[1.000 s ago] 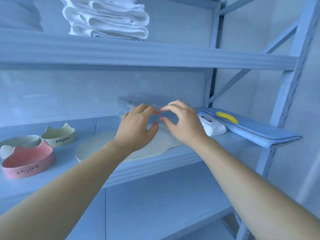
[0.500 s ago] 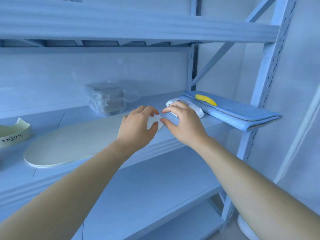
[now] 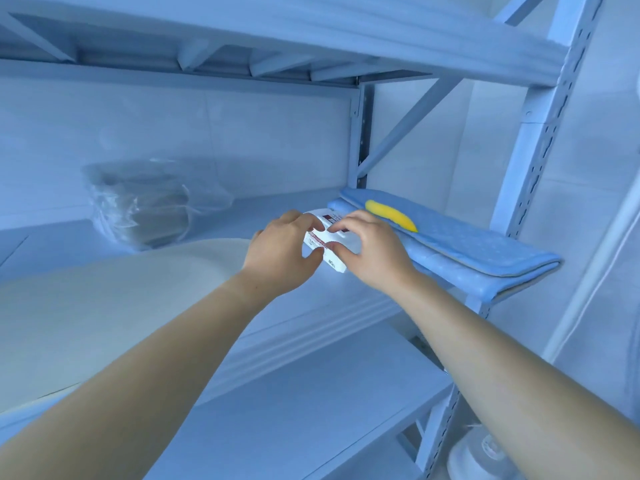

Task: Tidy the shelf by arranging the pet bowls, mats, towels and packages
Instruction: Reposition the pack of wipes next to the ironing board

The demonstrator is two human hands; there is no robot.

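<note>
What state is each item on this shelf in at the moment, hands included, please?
White package, held between both hands.
Left hand, gripping the package's left side.
Right hand, gripping its right side.
Blue mat, folded, lying flat at the right end of the shelf.
Cream mat, unfolded, flat on the shelf.
Plastic-wrapped bundle, wrapped in clear film, at the back.

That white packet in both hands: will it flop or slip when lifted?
Likely soft, not stiff: the packet looks like a rounded pouch. Its smooth printed wrap may be slippery. Probably light for its size: the left hand and right hand merely pinch it at its edges.
</note>
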